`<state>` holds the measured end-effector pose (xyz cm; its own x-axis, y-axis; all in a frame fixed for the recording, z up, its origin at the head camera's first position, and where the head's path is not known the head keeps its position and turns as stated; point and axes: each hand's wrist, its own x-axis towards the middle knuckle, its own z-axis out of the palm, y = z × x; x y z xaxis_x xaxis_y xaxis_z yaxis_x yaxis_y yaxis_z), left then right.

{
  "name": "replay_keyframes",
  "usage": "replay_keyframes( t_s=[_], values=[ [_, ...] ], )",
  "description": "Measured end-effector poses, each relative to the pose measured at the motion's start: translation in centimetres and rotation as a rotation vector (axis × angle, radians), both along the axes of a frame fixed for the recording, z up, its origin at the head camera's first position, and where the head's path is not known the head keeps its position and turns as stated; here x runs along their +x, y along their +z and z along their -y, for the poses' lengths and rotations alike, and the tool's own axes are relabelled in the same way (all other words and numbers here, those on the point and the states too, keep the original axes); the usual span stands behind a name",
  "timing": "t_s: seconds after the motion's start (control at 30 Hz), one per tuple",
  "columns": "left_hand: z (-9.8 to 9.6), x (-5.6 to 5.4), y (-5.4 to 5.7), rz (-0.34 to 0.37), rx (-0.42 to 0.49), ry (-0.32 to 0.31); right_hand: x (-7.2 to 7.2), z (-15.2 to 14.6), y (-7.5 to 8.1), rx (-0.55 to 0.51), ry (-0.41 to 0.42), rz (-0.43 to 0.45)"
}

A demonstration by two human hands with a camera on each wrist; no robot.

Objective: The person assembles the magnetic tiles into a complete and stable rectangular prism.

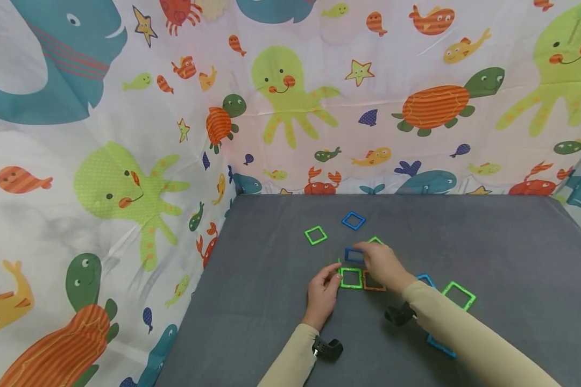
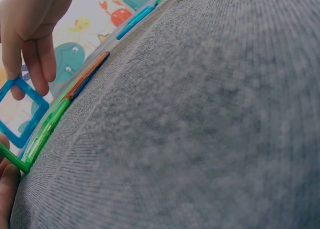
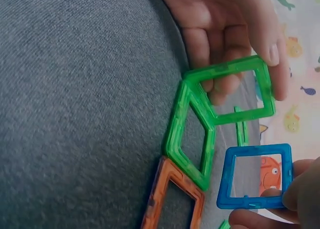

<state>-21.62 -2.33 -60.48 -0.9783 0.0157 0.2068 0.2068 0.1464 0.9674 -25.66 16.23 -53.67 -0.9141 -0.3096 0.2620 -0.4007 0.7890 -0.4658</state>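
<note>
Two green square magnetic tiles with open middles meet at an edge: one lies flat (image 1: 351, 288), the other stands up (image 3: 270, 91) at its left side. My left hand (image 1: 321, 295) pinches the standing green tile between thumb and fingers. Beside the flat green tile, an orange square tile (image 1: 375, 289) lies edge to edge with it. My right hand (image 1: 382, 266) holds a blue square tile (image 3: 226, 179) by one edge, tilted up above the table behind the flat green one. In the left wrist view, the right fingertips (image 2: 16, 91) grip that blue tile from above.
Farther back on the grey table (image 1: 252, 322) lie a loose green tile (image 1: 307, 236) and a blue tile (image 1: 353, 228). Another green tile (image 1: 375, 239) is partly behind the right hand. Near the right forearm are more blue and green tiles (image 1: 470, 302). A patterned curtain (image 1: 290, 161) borders the table.
</note>
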Motion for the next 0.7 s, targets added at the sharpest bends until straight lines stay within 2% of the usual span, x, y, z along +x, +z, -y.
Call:
replay_keyframes(
  t_s=[0.37, 0.7],
  values=[
    [-0.1, -0.09, -0.13, -0.022, -0.041, -0.001, 0.4, 0.61, -0.88, 0.012, 0.046, -0.074],
    [0.09, -0.05, -0.31, -0.019, -0.039, -0.021, 0.38, 0.65, -1.02, 0.019, 0.06, -0.062]
  ],
)
